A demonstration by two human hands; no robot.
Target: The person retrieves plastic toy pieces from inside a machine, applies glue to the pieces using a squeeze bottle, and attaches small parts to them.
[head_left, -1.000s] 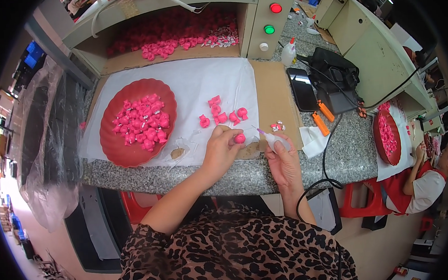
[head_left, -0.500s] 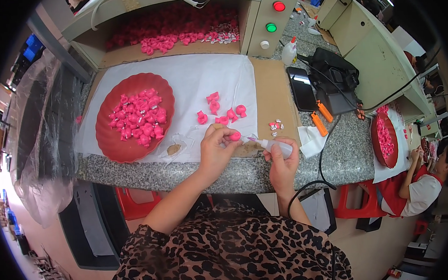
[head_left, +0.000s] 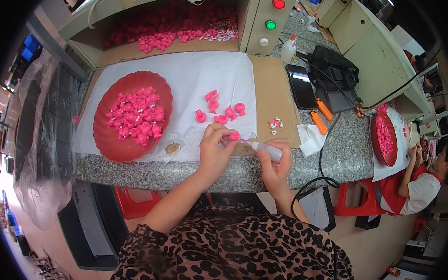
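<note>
**me:** Honestly, the near edge is where I'd worry. The left hand [head_left: 215, 149] has its fingers [head_left: 224, 135] curled tight round one small pink piece [head_left: 234, 136], pinched just above the table [head_left: 195, 174] rim. The right hand [head_left: 276, 162] is wrapped shut round a little squeeze bottle [head_left: 266, 151], nozzle tip touching or all but touching that piece. Can't tell if anything's coming out of it.

**reply:** So what goes wrong?

**me:** My guess: too hard a squeeze and whatever's in the bottle runs onto the fingers or the white sheet [head_left: 180, 81] under them. Also the piece is held right over the table's edge, so a slip of the pinch could drop it off the table instead of onto the sheet. The nozzle is thin, and a small wobble of either hand would put it off target.

**reply:** Anything further out in the way?

**me:** Not really. A loose cluster of pink pieces [head_left: 220, 110] sits just beyond the hands, and tiny white-and-red bits [head_left: 275, 123] lie on the cardboard [head_left: 272, 92] to the right; a careless sweep of the wrist could scatter either. The red bowl [head_left: 131, 114] full of pink pieces is off to the left, well apart. The phone [head_left: 302, 86] and the black box with cables [head_left: 335, 78] are farther right, near enough that a stray squirt wouldn't be great.
</note>
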